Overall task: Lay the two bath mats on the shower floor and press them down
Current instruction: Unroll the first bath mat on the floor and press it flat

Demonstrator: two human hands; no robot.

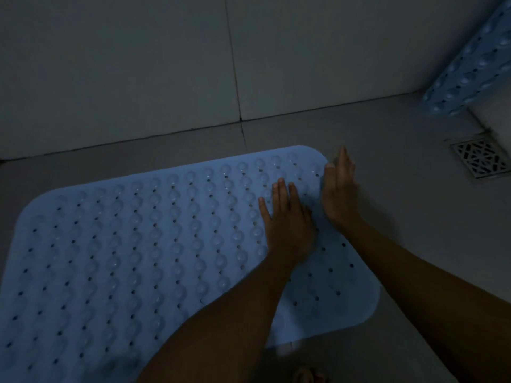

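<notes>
A light blue bath mat (132, 252) with rows of round bumps and small holes lies flat on the grey shower floor, filling the lower left. My left hand (287, 219) rests palm down on its right part, fingers spread. Beside it, my right hand (338, 192) stands on edge along the mat's far right corner, fingers straight and together, thumb touching the mat. A second blue mat (475, 67) stands rolled or draped against the wall at the upper right, its suction cups facing out.
A square metal floor drain (481, 158) sits in the floor at the right. Grey tiled walls (138, 64) meet the floor just behind the mat. Toes of a foot (307, 375) show at the bottom edge.
</notes>
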